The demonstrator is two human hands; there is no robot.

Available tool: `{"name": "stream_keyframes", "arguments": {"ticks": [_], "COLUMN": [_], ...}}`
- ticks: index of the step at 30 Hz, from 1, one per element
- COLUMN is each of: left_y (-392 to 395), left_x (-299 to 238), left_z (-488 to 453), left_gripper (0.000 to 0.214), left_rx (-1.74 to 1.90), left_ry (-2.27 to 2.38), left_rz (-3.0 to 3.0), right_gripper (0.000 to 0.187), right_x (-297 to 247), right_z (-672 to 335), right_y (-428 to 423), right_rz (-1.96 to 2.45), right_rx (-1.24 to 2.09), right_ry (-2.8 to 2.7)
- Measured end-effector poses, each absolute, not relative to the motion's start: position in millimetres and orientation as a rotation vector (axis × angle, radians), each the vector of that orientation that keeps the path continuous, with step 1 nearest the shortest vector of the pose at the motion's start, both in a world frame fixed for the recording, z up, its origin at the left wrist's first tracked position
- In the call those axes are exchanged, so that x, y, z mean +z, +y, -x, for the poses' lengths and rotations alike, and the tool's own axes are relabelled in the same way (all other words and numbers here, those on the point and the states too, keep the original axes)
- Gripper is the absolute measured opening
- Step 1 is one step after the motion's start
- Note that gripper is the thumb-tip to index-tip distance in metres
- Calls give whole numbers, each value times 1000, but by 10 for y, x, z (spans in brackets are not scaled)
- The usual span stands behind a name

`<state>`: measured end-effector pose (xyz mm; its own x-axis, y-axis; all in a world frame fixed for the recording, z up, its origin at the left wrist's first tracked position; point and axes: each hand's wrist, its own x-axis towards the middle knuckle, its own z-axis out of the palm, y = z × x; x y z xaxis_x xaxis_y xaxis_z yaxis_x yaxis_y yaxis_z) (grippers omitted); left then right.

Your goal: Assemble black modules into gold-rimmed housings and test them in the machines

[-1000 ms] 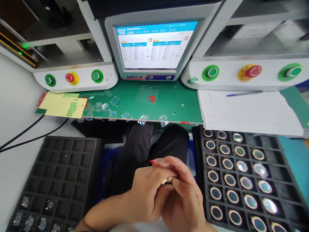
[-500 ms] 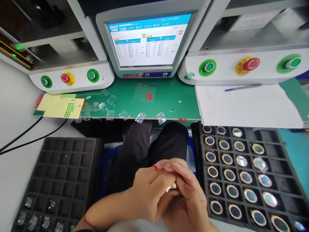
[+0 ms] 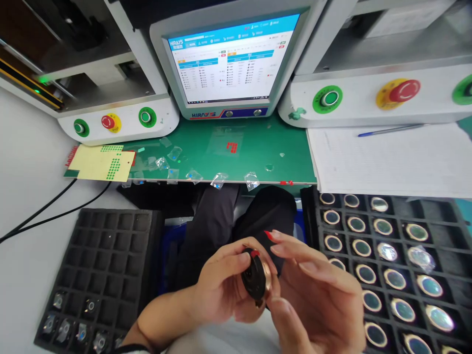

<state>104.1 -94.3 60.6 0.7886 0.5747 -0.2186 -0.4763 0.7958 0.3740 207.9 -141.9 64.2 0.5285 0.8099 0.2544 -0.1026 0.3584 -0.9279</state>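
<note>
My left hand point(image 3: 224, 280) is closed around a round watch case point(image 3: 254, 278) with a black back and a gold rim, tilted on edge above my lap. A small red piece point(image 3: 254, 253) sits at the top of its black side, near my left thumb. To its right, my right hand point(image 3: 317, 290) is open, fingers stretched and apart. Its thumb tip is close to the gold rim; I cannot tell whether it touches. Another small red piece point(image 3: 268, 235) shows at a right fingertip.
At right, a black foam tray point(image 3: 409, 206) holds several gold-rimmed watch cases. A second foam tray point(image 3: 118, 265) at left has small parts in its near cells. The green bench point(image 3: 258, 157) carries clear film scraps, yellow sticker sheets point(image 3: 99, 164), papers point(image 3: 391, 162) and a pen point(image 3: 391, 130) below a monitor point(image 3: 236, 64).
My hands were clasped together, hiding most of what they held. They have parted, my right hand has opened to the right, and the watch case now shows in my left hand.
</note>
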Motion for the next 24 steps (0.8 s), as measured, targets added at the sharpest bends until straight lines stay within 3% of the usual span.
{"name": "stream_keyframes", "arguments": {"ticks": [17,21,24], "left_y": [-988,-518,137], "left_x": [423,329,275], "left_z": [-1036,-1042,-995], "left_gripper": [27,41,34], "left_rx": [533,613,726], "left_ry": [459,782,1198], "left_rz": [-264,-758,-1250], "right_gripper": [36,46,30], "right_x": [424,278,239], "right_z": [-2179,-2242,-2338], "right_y": [-1334,-1253,-1184], "right_rz": [1075,1095,1169], "right_rx": [566,458,460], "right_ry": [-1107,-986,-618]}}
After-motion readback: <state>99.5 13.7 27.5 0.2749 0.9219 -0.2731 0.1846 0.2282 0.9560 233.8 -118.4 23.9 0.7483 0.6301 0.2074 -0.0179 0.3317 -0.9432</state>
